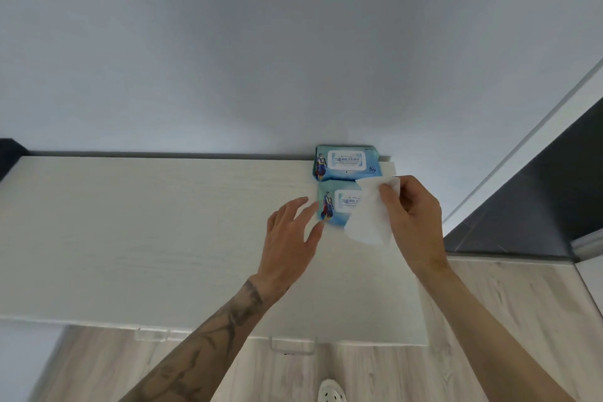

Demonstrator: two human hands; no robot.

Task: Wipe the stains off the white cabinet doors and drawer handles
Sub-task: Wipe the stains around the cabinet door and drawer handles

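On the worktop (pixel 130 222) of the white cabinet, far right corner, against the wall (pixel 228 59): two blue wet-wipe packs. The far pack (pixel 346 162) sits by the wall, with the near pack (pixel 336 209) touching it in front. The right hand (pixel 414 215) is raised over the near pack. Its thumb and fingers (pixel 388 196) are pinched narrow on the top corner of a white wipe (pixel 368 219), which hangs down across the pack's right part. The left hand (pixel 290 238) is low over the worktop, fingers (pixel 295 209) spread wide and holding nothing. Their tips reach the near pack's left edge; contact cannot be told. Two small handles (pixel 293 344) jut from the cabinet's front edge, above the wood-look floor (pixel 522 303).
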